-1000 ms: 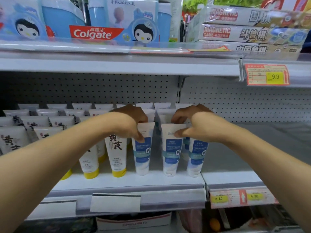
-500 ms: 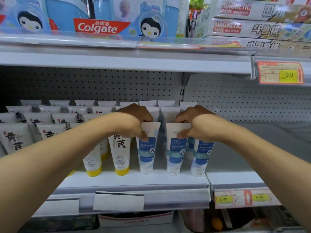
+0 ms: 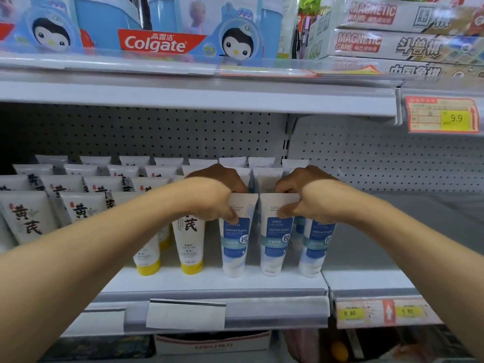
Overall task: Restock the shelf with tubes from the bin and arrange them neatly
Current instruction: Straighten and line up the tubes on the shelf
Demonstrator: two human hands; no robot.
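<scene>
At the front edge of the middle shelf (image 3: 209, 282), my left hand (image 3: 217, 195) pinches the flat crimped top of one blue-and-white tube (image 3: 235, 239) while my right hand (image 3: 306, 200) pinches the top of its neighbour, a second blue-and-white tube (image 3: 275, 239); both tubes stand cap-down on the shelf, upright and close to touching each other. A third blue tube (image 3: 315, 244) stands just to the right of that pair, partly behind my right wrist, so I cannot say whether that hand also touches it. To the left of the pair, the rows of yellow-capped tubes (image 3: 190, 247) run back toward the pegboard wall (image 3: 157, 132), filled several deep. Behind the pair, more white tube tops show in line. By my reading the stocking here is far along and I am on the tidying: squaring the front blue tubes so their labels face out. The bin is out of view, so how many tubes remain I cannot tell. The neighbouring bay (image 3: 406, 231), to the right of the blue tubes, lies bare. The tubes look soft, with matte white bodies, blue label panels and white flip caps.
</scene>
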